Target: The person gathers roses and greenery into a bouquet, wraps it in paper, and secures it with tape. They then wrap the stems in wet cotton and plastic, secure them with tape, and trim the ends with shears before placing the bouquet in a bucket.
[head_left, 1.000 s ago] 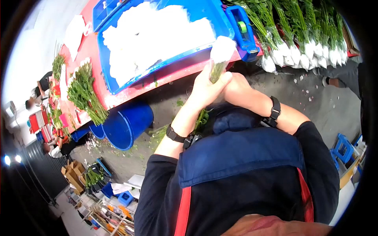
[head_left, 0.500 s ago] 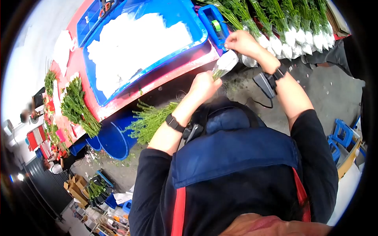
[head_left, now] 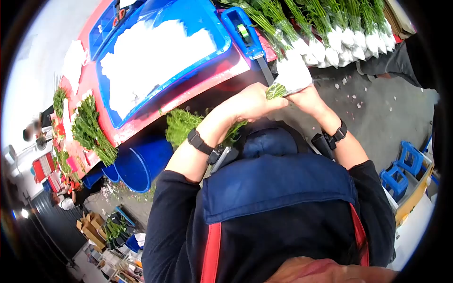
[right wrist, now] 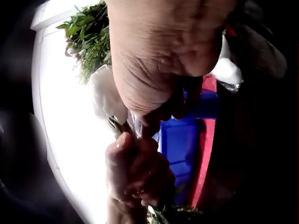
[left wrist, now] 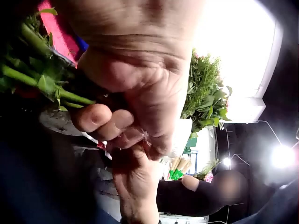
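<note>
A leafy bunch of cut greenery (head_left: 89,125), rough and dense with thin stems fanned at one end, lies on a pinkish-red surface (head_left: 231,68). Below the surface's edge is a smooth, round blue plastic tub (head_left: 134,167). On the surface sits a shallow blue plastic tray (head_left: 191,16) with rounded corners, holding a bright white heap (head_left: 151,61) with a ragged, uneven outline; its material cannot be told. Near the middle, feathery green foliage (head_left: 181,128) spreads below the left hand (head_left: 250,101), whose fingers are curled firmly round slim green stems (left wrist: 70,97). These stems lead into the white wrapping (head_left: 293,73), a soft-looking, rounded bundle that narrows at its neck and is held in front of the person, just off the surface's edge. Above it is a blue tape dispenser (head_left: 236,21), long and boxy, with a green roll (head_left: 243,31) inside; a flat greyish strip (head_left: 266,70) runs from it down toward the bundle. The right hand (head_left: 307,100) grips the wrapping near its neck, fingers bent, the fingertips partly hidden. Farther right, a row of wrapped bunches (head_left: 349,45) shows plump white ends in crinkly clear film, with straight green stems pointing away. At the far right stand blue plastic stools (head_left: 395,178).
</note>
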A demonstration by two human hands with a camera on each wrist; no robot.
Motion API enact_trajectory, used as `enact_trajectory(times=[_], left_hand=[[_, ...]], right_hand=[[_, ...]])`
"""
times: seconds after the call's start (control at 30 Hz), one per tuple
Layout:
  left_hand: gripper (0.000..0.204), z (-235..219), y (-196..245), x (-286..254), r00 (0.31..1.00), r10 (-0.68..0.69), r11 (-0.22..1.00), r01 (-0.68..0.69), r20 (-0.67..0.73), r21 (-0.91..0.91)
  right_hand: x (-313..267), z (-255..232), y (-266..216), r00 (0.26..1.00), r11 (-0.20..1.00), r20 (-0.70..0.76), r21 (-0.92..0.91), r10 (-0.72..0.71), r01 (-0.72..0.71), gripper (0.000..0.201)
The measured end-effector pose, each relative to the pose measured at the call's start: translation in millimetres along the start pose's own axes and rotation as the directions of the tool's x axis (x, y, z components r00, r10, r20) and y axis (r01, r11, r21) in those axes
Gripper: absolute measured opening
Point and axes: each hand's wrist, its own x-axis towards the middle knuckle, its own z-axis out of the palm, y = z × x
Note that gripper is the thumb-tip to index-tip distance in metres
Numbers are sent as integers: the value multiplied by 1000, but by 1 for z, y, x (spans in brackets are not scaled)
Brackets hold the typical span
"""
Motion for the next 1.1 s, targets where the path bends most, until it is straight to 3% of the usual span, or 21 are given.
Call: enact_trajectory(times=[0.03,0.07,0.13,0.17,0.33,0.4,0.43,0.47,0.5,0.53,0.57,0.63,0.67,0.7,0.77,0.83,0.87,0.9,1.0,1.03,1.1], left_hand=[[31,5,2,-6,996,47,997,-42,-80,70],[33,10,4,-11,983,99,987,-77,-156,142],[33,21,4,-15,978,117,980,-84,-175,182],[32,25,11,-21,974,134,976,-98,-181,194],[26,25,2,-24,890,222,945,-95,-398,314],[25,18,-6,-21,821,231,937,-45,-521,346],[32,11,-12,-18,814,206,940,-11,-544,340],[30,2,-22,-13,724,349,886,-48,-596,461],[28,-7,-21,-17,676,411,845,-30,-612,535],[28,-13,-20,-21,653,347,852,81,-673,518],[29,-22,-31,-23,610,356,807,182,-708,562],[29,-25,-39,-32,532,254,691,485,-808,536],[26,-18,-43,-34,561,278,693,445,-780,567],[20,-19,-62,-29,582,226,630,524,-781,573],[19,-14,-76,-38,643,402,671,278,-652,688],[23,-11,-75,-40,628,485,621,244,-609,745],[25,-5,-72,-45,622,516,598,231,-589,768],[30,5,-46,-60,694,375,576,345,-615,741],[31,11,-39,-69,844,212,565,305,-492,767],[26,9,-30,-73,891,105,626,286,-442,725],[24,2,-15,-88,909,135,822,119,-394,556]], right_hand=[[10,-4,9,992,986,4,-107,-129,129,26],[24,-13,38,980,995,187,54,72,-84,31],[53,-3,-13,973,937,140,-273,-185,217,38],[62,1,-25,869,739,169,-468,-464,485,39],[54,0,40,789,464,395,-650,-470,601,21],[56,6,37,836,660,229,-525,-499,538,18],[52,13,29,915,821,135,-406,-380,401,18],[59,21,15,875,833,202,-274,-439,481,17],[61,28,53,779,623,544,-502,-312,600,9],[52,33,30,773,699,479,-375,-417,609,3],[45,34,0,826,874,558,-360,-78,326,7],[27,53,-36,785,967,619,184,27,-178,15],[31,59,-55,742,865,654,279,147,-417,16],[38,63,-63,720,820,664,288,202,-495,18],[52,67,-84,682,779,643,206,348,-592,21],[69,73,-84,603,649,657,220,453,-728,20],[78,69,-91,593,619,696,269,405,-738,18],[87,65,-97,577,579,735,311,356,-754,17],[115,53,-101,558,847,778,63,289,-527,21],[123,49,-95,507,898,824,-8,255,-440,25],[124,43,-70,543,949,823,17,166,-315,30]])
